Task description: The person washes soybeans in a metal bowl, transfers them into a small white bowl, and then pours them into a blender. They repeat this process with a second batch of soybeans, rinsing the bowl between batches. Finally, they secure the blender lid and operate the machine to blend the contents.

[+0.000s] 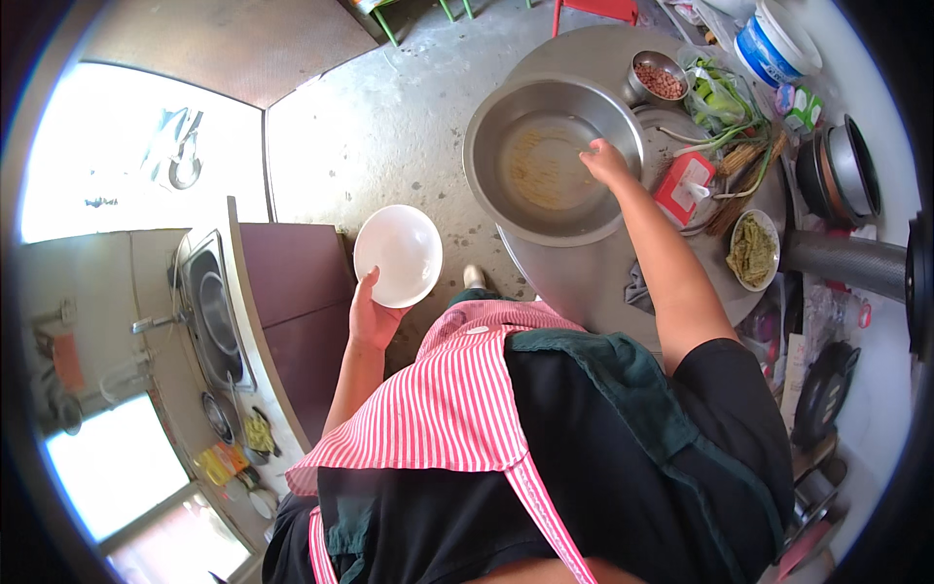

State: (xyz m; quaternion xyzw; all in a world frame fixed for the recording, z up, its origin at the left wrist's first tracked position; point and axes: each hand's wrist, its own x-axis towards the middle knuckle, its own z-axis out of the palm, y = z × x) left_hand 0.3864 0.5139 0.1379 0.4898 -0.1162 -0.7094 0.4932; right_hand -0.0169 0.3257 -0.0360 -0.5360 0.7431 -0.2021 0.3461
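My left hand point(373, 317) holds a white bowl point(401, 248) by its rim, thumb over the edge, above the floor left of the table. The bowl's visible inside holds nothing. My right hand point(607, 162) reaches into the right side of a wide stainless steel basin point(478, 190), its fingers curled together. Whether something small is between those fingers cannot be made out. Across the basin's bottom lies a patch of yellowish bits point(538, 169); their kind is unclear. The basin stands on a round metal table point(562, 270) and reaches past its left edge.
Behind the basin is a small metal bowl of peanuts point(659, 80). To its right are bagged green vegetables point(719, 98), a red tissue pack point(686, 188), spring onions point(762, 171) and a bowl of greenish food point(753, 250). A grey cloth point(639, 288) lies under my right forearm. A sink counter point(252, 328) stands left.
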